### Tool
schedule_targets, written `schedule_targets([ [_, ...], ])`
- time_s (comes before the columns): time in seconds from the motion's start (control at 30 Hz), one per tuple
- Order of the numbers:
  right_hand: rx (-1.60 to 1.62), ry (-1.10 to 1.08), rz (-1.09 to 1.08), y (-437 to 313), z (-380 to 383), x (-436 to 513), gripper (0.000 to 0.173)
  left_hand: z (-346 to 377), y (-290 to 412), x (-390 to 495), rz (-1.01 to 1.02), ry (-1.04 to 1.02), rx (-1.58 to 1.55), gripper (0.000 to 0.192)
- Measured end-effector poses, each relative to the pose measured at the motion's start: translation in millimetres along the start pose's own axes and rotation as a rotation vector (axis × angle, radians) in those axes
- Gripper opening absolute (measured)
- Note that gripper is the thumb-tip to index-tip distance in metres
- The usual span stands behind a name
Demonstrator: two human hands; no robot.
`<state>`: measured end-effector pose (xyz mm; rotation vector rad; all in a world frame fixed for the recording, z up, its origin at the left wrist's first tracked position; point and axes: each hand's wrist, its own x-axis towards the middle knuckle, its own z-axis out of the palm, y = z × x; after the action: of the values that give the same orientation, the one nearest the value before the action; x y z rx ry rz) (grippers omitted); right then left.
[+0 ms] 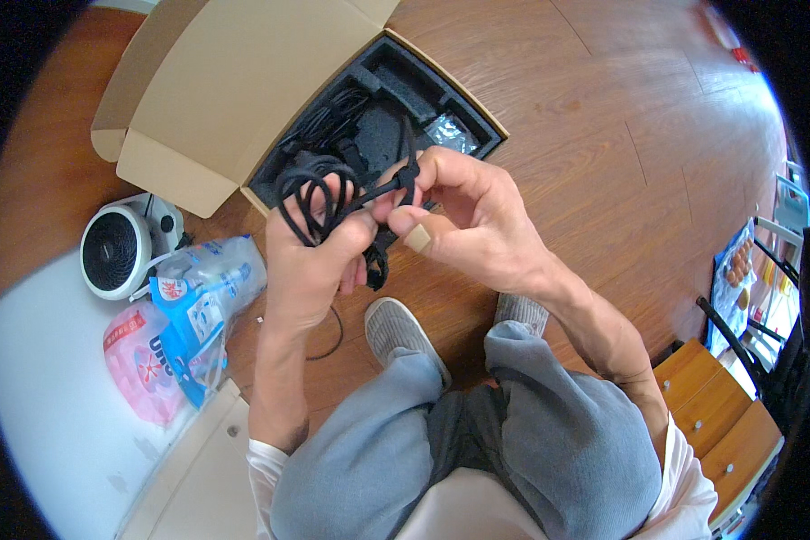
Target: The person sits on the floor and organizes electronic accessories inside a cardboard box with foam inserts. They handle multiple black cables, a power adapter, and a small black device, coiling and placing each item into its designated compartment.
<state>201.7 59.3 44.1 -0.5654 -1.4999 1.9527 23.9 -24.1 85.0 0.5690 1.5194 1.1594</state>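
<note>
A coiled black cable (310, 196) is gripped in my left hand (310, 263), its loops standing up between thumb and fingers. My right hand (472, 216) pinches a black cable tie strap (408, 177) that wraps around a straight stretch of the cable. The two hands nearly touch, just above the near edge of an open cardboard box (196, 88). Inside the box, a black foam insert (388, 135) has cut-out compartments. Another bundle of black cable (337, 111) lies in it, as does a clear plastic bag (452, 131). My hands hide the box's near corner.
At left, a white round fan (115, 251) stands beside a clear plastic package (226, 266), a blue packet (189, 317) and a pink bag (142, 364). A thin cable (341, 337) lies on the wooden floor (580, 135). A wooden drawer cabinet (709, 398) is at right.
</note>
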Motion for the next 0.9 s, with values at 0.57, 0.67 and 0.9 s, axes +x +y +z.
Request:
schedule_targets([
  [0.57, -0.681, 0.03, -0.164, -19.3, -21.0, 3.0, 0.069, -16.7, 1.1, 0.2, 0.18, -0.116, -0.046, 0.031],
  [0.67, -0.832, 0.025, -0.326, -13.0, -21.6, 15.9, 0.058, -21.8, 1.9, 1.3, 0.215, -0.229, -0.124, 0.033],
  [0.9, -0.709, 0.0, -0.359, -9.9, -19.4, 28.4, 0.016, -8.9, 4.8, 0.2, 0.195, -0.141, -0.3, 0.028],
])
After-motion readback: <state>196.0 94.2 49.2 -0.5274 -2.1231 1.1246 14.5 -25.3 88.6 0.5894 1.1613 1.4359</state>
